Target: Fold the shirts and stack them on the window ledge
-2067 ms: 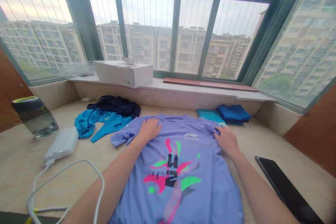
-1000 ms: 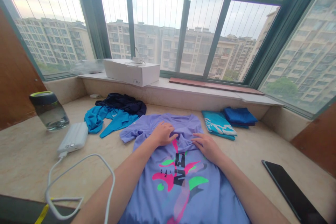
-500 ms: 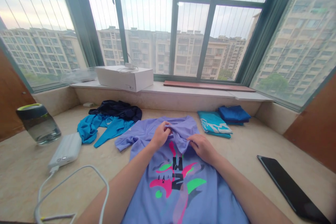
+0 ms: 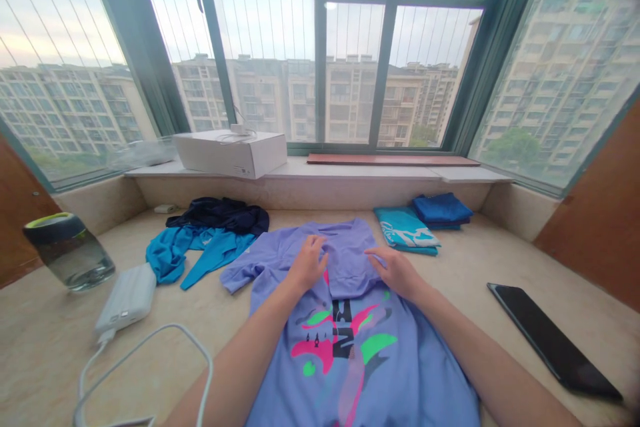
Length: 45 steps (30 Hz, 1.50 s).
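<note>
A lavender T-shirt [image 4: 350,320] is spread print-up on the tabletop [image 4: 45,340], nearest the viewer. It is judged light, limp and easily wrinkled. Its upper chest is pressed by the left hand [image 4: 307,265] and right hand [image 4: 396,270], both grips loosely open and holding nothing. It is best pinched at shoulder seams or hem. At 1 o'clock beyond it, folded shirts [image 4: 407,230] are stacked.

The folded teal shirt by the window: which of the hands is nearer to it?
Right. The right hand rests on the purple shirt just beside the folded teal shirt; the left hand lies farther off.
</note>
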### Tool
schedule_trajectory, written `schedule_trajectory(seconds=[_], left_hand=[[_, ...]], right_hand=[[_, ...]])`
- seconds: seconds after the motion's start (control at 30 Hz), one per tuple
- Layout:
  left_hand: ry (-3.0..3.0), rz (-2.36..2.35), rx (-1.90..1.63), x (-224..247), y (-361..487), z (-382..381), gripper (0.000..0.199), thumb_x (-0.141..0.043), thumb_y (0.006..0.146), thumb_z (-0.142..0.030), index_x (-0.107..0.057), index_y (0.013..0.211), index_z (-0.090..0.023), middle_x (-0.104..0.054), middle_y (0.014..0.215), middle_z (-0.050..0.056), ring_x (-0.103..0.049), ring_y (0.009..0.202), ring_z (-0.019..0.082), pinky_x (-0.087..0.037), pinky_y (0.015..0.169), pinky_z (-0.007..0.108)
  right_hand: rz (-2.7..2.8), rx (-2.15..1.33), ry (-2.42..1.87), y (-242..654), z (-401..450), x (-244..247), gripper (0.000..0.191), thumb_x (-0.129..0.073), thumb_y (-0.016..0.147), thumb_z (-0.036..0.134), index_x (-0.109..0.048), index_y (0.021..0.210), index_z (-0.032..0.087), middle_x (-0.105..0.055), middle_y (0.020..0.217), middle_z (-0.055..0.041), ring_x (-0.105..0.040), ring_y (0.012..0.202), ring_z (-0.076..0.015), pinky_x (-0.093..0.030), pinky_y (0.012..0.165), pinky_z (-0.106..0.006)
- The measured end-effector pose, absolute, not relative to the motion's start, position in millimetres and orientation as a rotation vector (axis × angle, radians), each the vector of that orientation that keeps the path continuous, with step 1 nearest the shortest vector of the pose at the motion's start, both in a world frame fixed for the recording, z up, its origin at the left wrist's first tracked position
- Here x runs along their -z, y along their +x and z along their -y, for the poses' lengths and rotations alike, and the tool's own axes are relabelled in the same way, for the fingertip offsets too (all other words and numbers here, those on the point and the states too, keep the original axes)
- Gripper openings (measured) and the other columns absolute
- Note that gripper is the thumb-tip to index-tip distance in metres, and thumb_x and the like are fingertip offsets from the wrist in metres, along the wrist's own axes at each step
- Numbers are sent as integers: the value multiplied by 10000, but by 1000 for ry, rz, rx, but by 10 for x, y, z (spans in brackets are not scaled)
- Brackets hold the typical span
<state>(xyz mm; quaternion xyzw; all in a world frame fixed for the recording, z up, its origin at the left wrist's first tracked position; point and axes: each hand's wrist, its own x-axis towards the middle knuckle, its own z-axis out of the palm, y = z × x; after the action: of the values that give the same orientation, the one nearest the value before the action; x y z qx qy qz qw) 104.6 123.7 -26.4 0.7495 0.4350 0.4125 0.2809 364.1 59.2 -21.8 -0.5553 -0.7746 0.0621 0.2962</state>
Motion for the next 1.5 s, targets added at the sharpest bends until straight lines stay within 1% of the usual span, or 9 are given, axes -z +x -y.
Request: schedule_trajectory(seconds=[0.2,0.43,0.57,0.67,0.73,0.9,1.1,1.23,1.5], left_hand=[[2600,-1310,-607,306,1068,-1132,390,-535,949,-311,-574,1323,-206,-567,1387,161,-556,1287,303,-444,1090,444],[2620,-1429,-507,286,1065,-1108,492,-489,975,-383,-508,1426,-186,-555,1434,200,-499,1352,345,-364,1132,495],[2538,-1580,-552,309,1056,-1114,530,-501,968,-433,-488,1457,-228,-580,1421,188,-455,1374,391,-280,1149,606],[2493,-1610,-540,333,1046,-1124,538,-510,956,-475,-515,1441,-244,-558,1453,183,-407,1407,415,-235,1155,648],[2475,-1610,-483,349,1045,-1126,555,-500,948,-517,-534,1429,-241,-511,1499,186,-351,1443,433,-207,1156,671],[2472,-1563,-445,377,1057,-1137,590,-498,945,-538,-548,1421,-195,-437,1549,216,-299,1469,450,-162,1162,691],[2392,-1635,-693,343,880,-1374,433,-401,1007,-361,-609,1328,-159,-547,1454,205,-449,1396,345,-300,1169,501],[2299,-1742,-709,341,578,-1684,423,-429,962,-235,-583,1333,-102,-576,1412,239,-481,1373,350,-318,1155,499],[2191,-1810,-719,311,169,-2257,308,-548,905,-312,-675,1119,-129,-661,1306,218,-542,1317,365,-397,1093,461]], right_hand=[[2080,-62,-1785,3743,-1251,105,403,-459,994,218,-628,1358,180,-646,1371,-129,-573,1297,-262,-401,1109,-374],[2074,-117,-2068,3525,-1727,214,334,-515,1019,339,-643,1293,196,-635,1365,-125,-610,1219,-259,-427,1070,-451],[1946,-45,-2181,3557,-1742,226,446,-350,1045,256,-519,1443,143,-485,1511,-195,-495,1349,-314,-355,1114,-460],[1853,4,-2255,3598,-1712,156,534,-305,1012,194,-403,1520,61,-313,1601,-260,-351,1441,-411,-269,1140,-562],[1882,6,-2234,3546,-1684,115,537,-315,1009,215,-424,1503,33,-255,1620,-274,-268,1477,-437,-196,1162,-603],[2229,-186,-1945,3135,-1543,204,575,-393,1026,480,-416,1541,226,-410,1596,-90,-350,1473,-265,-245,1194,-371],[2263,-302,-1917,2857,-1349,393,669,-266,1029,602,-304,1589,238,-183,1681,-105,-156,1548,-287,-110,1225,-492],[2257,-314,-1914,2888,-1322,374,669,-257,1028,607,-296,1592,248,-178,1683,-108,-161,1548,-277,-101,1230,-479],[2261,-318,-1866,2917,-1331,377,559,-230,1064,460,-323,1580,268,-218,1675,-86,-172,1546,-259,-134,1229,-508]])
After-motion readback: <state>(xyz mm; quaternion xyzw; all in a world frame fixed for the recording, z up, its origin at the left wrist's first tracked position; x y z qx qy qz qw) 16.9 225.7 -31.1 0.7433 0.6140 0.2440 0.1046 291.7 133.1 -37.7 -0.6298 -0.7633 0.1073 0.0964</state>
